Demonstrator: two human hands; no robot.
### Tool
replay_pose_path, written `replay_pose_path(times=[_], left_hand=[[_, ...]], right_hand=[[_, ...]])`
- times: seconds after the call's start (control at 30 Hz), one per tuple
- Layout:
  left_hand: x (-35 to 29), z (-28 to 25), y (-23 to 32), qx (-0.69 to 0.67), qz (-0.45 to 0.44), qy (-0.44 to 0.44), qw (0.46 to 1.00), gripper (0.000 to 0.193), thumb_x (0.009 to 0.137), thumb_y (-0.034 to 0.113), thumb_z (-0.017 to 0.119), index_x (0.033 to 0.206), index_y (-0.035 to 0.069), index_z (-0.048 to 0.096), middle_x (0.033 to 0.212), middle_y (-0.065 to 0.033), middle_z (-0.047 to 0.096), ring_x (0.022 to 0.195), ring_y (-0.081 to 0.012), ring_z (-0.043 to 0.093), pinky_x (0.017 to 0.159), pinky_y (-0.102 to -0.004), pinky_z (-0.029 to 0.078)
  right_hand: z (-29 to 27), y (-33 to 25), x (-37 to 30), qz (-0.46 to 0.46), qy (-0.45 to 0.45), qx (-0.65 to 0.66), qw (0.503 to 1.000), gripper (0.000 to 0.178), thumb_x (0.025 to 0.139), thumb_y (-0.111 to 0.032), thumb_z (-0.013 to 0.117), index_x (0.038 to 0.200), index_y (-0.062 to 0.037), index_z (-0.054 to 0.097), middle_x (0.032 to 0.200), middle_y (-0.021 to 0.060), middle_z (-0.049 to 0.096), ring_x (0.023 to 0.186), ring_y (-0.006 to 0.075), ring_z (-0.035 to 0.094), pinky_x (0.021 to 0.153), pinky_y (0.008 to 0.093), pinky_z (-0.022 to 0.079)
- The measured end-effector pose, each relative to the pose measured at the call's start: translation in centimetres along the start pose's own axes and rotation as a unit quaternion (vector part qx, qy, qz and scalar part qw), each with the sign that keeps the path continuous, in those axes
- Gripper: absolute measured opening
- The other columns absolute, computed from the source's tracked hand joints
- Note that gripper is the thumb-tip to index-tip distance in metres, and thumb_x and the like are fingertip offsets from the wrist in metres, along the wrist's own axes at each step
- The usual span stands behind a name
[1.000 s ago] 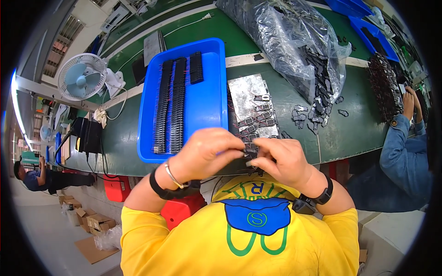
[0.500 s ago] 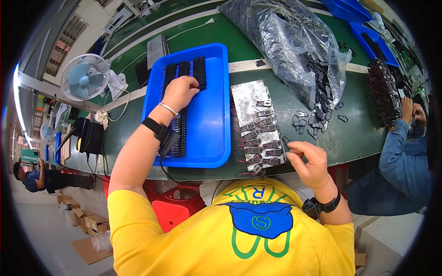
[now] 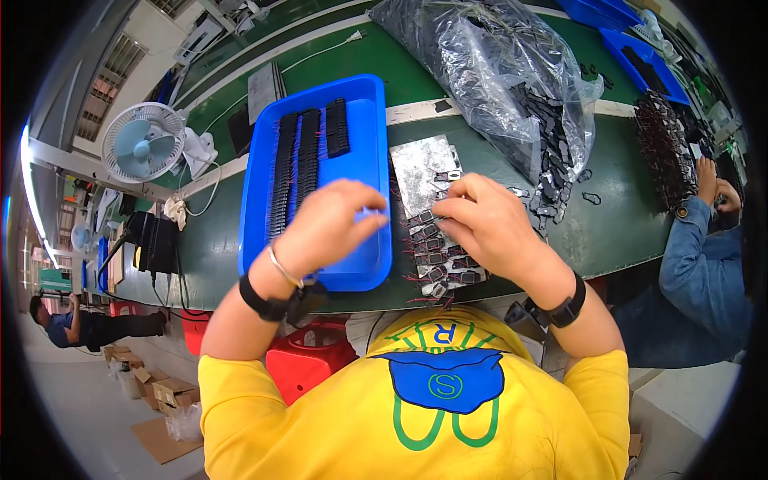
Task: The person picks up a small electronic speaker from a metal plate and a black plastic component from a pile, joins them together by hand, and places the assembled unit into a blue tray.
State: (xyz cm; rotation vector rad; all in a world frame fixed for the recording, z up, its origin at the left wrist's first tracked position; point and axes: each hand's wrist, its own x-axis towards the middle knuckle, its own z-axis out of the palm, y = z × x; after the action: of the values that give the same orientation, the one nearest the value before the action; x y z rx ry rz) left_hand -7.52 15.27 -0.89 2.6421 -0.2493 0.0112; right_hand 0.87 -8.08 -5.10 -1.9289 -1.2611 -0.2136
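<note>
Under your left hand (image 3: 332,228) lies a glossy blue plastic tray (image 3: 368,264), beneath your right hand (image 3: 488,228) a dull silvery sheet (image 3: 420,164), beyond it a crinkled shiny clear plastic bag (image 3: 488,72).

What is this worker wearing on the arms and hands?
Both hands are bare, no gloves. The left hand has a thin metal bangle above a black wristband. The right hand has a black wristband too. The forearms are uncovered; short yellow sleeves of a T-shirt end at the upper arms.
</note>
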Motion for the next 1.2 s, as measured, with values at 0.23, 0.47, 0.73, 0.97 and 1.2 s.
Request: replay_pose_path(times=[0.23,0.47,0.73,0.97,1.2], left_hand=[[-3.6,2.9,3.0,-0.06,-0.012,0.011,0.998,0.014,0.081,0.012,0.068,0.093,0.004,0.066,0.081,-0.0109,0.064,0.07,-0.0259,0.061,0.063,-0.034,0.049],[-4.8,5.0,3.7,-0.12,-0.012,0.077,0.99,0.016,0.08,0.007,0.069,0.095,0.004,0.065,0.082,-0.0098,0.062,0.064,-0.0222,0.059,0.058,-0.0304,0.047],[-4.2,4.6,3.4,-0.259,-0.062,0.188,0.945,0.02,0.083,0.004,0.068,0.101,-0.001,0.063,0.091,-0.0062,0.064,0.074,-0.013,0.061,0.064,-0.0259,0.05],[-4.5,4.6,4.3,-0.58,-0.117,0.052,0.805,0.025,0.087,0.004,0.064,0.11,-0.003,0.058,0.094,-0.0097,0.066,0.078,-0.0156,0.065,0.069,-0.0256,0.054],[-3.6,5.1,4.6,-0.663,-0.149,0.008,0.734,0.022,0.089,0.002,0.061,0.11,-0.003,0.057,0.091,-0.0111,0.067,0.078,-0.0149,0.066,0.068,-0.0251,0.055]], right_hand=[[1.4,0.6,2.5,-0.005,-0.113,-0.06,0.992,0.018,0.07,-0.013,0.074,0.086,-0.0089,0.066,0.087,0.0066,0.055,0.089,0.0269,0.054,0.077,0.0396,0.041],[1.5,0.5,2.9,-0.015,-0.144,-0.059,0.988,0.019,0.07,-0.011,0.074,0.085,-0.0076,0.063,0.086,0.0055,0.055,0.091,0.0267,0.052,0.077,0.0388,0.039],[-0.4,-1.4,2.9,-0.073,-0.011,0.015,0.997,0.018,0.071,-0.005,0.073,0.084,-0.0049,0.06,0.092,0.0066,0.061,0.091,0.0275,0.057,0.08,0.0362,0.043],[-1.1,-4.5,-0.7,0.152,-0.085,0.284,0.943,0.026,0.071,-0.003,0.075,0.093,-0.0006,0.063,0.081,0.0121,0.065,0.068,0.0298,0.064,0.06,0.0321,0.052],[-0.8,-4.9,-2.1,-0.03,0.037,0.067,0.997,0.03,0.067,-0.001,0.076,0.094,0.0013,0.063,0.084,0.0145,0.066,0.072,0.0298,0.066,0.062,0.034,0.053]])
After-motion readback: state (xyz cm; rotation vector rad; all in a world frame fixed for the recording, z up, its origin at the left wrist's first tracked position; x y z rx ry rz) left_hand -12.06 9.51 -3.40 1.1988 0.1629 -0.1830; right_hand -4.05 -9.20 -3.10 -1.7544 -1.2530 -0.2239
